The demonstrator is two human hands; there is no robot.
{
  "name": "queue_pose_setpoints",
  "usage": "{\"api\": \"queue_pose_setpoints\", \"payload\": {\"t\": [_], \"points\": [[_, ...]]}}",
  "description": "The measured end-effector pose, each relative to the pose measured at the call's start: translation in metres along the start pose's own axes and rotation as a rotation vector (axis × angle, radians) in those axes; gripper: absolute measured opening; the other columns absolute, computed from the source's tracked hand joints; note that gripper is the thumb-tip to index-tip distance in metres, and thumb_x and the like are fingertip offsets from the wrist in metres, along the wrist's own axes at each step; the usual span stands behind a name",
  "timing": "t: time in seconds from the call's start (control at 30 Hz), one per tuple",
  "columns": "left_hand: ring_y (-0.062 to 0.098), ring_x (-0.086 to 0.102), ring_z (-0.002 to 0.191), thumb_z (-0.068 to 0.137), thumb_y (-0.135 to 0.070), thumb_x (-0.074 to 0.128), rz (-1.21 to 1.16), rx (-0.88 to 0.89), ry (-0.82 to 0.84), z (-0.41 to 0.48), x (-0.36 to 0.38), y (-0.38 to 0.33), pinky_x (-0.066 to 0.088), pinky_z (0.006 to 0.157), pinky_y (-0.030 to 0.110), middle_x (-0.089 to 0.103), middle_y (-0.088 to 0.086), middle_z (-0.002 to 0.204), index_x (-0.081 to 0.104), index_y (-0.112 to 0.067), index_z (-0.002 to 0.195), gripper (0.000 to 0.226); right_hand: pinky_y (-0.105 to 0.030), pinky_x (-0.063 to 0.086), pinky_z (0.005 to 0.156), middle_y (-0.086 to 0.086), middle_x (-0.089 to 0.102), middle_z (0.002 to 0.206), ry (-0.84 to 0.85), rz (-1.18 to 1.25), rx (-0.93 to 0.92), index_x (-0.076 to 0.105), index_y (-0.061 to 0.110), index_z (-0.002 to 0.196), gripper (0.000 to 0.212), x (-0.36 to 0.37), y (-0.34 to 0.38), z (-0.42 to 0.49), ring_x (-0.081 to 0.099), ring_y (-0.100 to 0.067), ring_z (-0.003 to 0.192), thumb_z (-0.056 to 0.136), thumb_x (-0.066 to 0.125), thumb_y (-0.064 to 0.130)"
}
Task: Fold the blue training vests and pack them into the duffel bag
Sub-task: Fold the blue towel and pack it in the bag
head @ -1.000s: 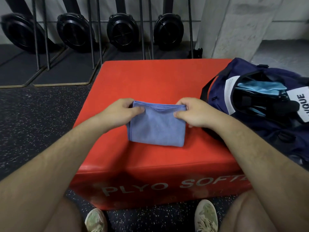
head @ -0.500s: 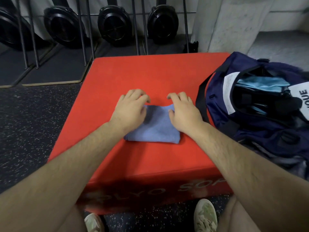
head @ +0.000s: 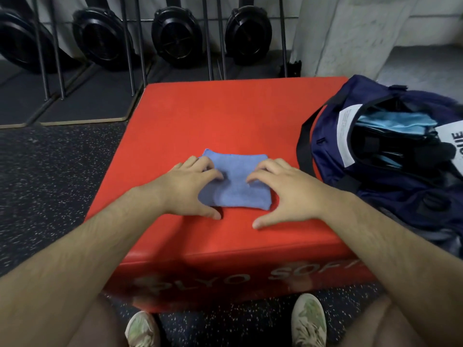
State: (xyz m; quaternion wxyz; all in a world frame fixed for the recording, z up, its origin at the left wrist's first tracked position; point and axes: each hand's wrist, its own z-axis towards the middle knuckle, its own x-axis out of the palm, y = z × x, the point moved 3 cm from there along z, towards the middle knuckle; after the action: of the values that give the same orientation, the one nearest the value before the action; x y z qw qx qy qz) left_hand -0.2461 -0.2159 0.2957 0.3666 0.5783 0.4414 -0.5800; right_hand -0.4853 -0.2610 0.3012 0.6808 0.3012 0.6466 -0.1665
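Folded vest: flat on plyo box, bare red all around.
Left hand: spread, presses vest's left edge.
Right hand: spread, presses vest's right edge.
Duffel bag: unzipped, right of vest, apart.

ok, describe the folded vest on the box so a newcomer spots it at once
Find the big red foam plyo box in mid-view. On its top lies a small folded periwinkle-blue fabric vest, left hand and right hand resting on its ends. Unlike the paler blue fabric inside the open navy duffel bag on the right, it sits out on the red surface.
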Motion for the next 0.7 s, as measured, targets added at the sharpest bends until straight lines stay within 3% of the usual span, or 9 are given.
{"api": "queue_pose_setpoints", "payload": {"t": [0.07,0.13,0.27,0.33,0.43,0.57,0.63,0.7], "points": [[0.012,0.036,0.111,0.072,-0.066,0.067,-0.062,-0.028,0.042,-0.001,0.004,0.005,0.037,0.104,0.033,0.038,-0.011,0.127,0.044,-0.032,0.142,0.082,-0.028,0.041,0.096,0.016,0.040,0.124,0.025,0.003,0.013,0.049,0.034,0.131,0.076,0.007,-0.002,-0.003,0.036,-0.006,0.116,0.068,0.071,0.072],[0.020,0.049,0.111,0.072,-0.048,0.059,-0.108,0.009,0.010,-0.001,0.000,0.005,0.040,0.100,0.033,0.051,-0.003,0.122,0.056,-0.022,0.132,0.065,-0.034,0.047,0.093,0.012,0.050,0.117,-0.044,0.044,0.016,0.056,0.027,0.120,0.049,0.006,-0.004,-0.004,0.043,-0.009,0.111,0.079,0.072,0.049],[0.019,0.056,0.078,0.081,-0.024,0.059,-0.258,-0.080,-0.075,-0.003,-0.018,0.000,0.034,0.066,0.024,0.063,-0.002,0.086,0.065,-0.015,0.099,0.020,-0.041,0.048,0.077,0.007,0.060,0.082,-0.112,0.217,0.134,0.061,0.018,0.094,0.009,-0.008,-0.003,-0.003,0.055,-0.013,0.077,0.088,0.062,0.025],[0.012,0.055,0.066,0.082,-0.021,0.059,-0.445,-0.170,-0.090,-0.005,-0.023,0.000,0.038,0.060,0.024,0.065,-0.005,0.076,0.064,-0.023,0.097,0.016,-0.038,0.049,0.069,0.007,0.058,0.072,-0.127,0.382,0.241,0.059,0.021,0.090,0.003,-0.014,-0.001,-0.002,0.051,-0.010,0.064,0.090,0.056,0.021],[0.008,0.055,0.060,0.088,-0.019,0.056,-0.613,-0.258,-0.119,-0.002,-0.024,0.005,0.042,0.056,0.024,0.069,-0.003,0.078,0.062,-0.029,0.105,0.020,-0.032,0.040,0.055,0.006,0.056,0.063,-0.186,0.518,0.353,0.056,0.027,0.101,0.016,-0.015,-0.003,0.003,0.049,-0.009,0.054,0.092,0.046,0.020],[0.021,0.058,0.082,0.094,-0.018,0.057,-0.372,-0.275,-0.304,0.010,-0.015,0.009,0.049,0.079,0.037,0.063,0.008,0.097,0.064,-0.021,0.114,0.022,-0.031,0.038,0.050,0.000,0.051,0.060,-0.233,0.395,0.401,0.051,0.032,0.109,0.023,-0.008,-0.006,0.012,0.047,-0.011,0.048,0.099,0.037,0.017],[0.028,0.059,0.101,0.094,-0.026,0.051,-0.119,-0.206,-0.420,0.014,-0.014,-0.002,0.049,0.088,0.040,0.061,0.006,0.116,0.066,-0.022,0.118,0.029,-0.035,0.047,0.063,-0.003,0.053,0.082,-0.258,0.276,0.393,0.054,0.032,0.107,0.024,-0.005,-0.007,0.016,0.055,-0.017,0.064,0.100,0.037,0.017],[0.026,0.054,0.123,0.093,-0.045,0.036,-0.056,-0.120,-0.412,0.017,-0.015,-0.021,0.044,0.098,0.041,0.058,-0.001,0.135,0.061,-0.028,0.129,0.048,-0.039,0.051,0.072,-0.003,0.050,0.103,-0.245,0.194,0.392,0.057,0.032,0.104,0.022,-0.002,-0.006,0.020,0.058,-0.025,0.076,0.099,0.038,0.020]]}}
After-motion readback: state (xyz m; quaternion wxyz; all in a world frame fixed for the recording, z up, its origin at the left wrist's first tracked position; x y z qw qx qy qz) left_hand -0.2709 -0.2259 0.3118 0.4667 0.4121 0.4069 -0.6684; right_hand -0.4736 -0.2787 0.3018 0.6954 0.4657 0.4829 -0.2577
